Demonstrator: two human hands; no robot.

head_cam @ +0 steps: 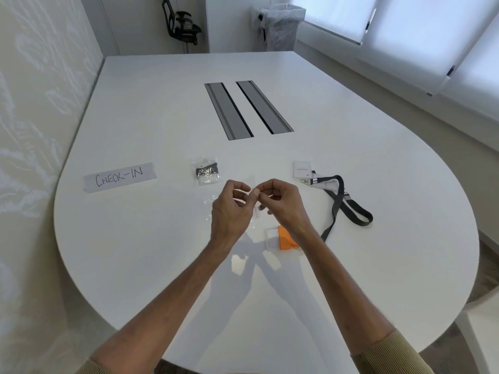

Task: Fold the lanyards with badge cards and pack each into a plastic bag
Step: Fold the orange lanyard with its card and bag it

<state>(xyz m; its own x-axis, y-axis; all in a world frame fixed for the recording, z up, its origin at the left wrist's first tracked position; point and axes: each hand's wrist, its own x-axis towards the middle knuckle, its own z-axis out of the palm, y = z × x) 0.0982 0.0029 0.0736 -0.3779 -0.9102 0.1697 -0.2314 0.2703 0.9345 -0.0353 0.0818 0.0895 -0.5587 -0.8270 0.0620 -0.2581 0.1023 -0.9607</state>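
Fingertips of left hand (232, 209) and right hand (283, 203) pinch a clear plastic bag (250, 182) over the rounded white table (162, 103), right of the taped CHECK-IN label (120, 177); farther right, grey fabric lanyard (340, 201), then white window blinds (405, 25)

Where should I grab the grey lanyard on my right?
Probably pinch the grey lanyard just behind its metal clip, from above: the strap lies flat on the table, and that end sits at the badge card, so both should lift together.
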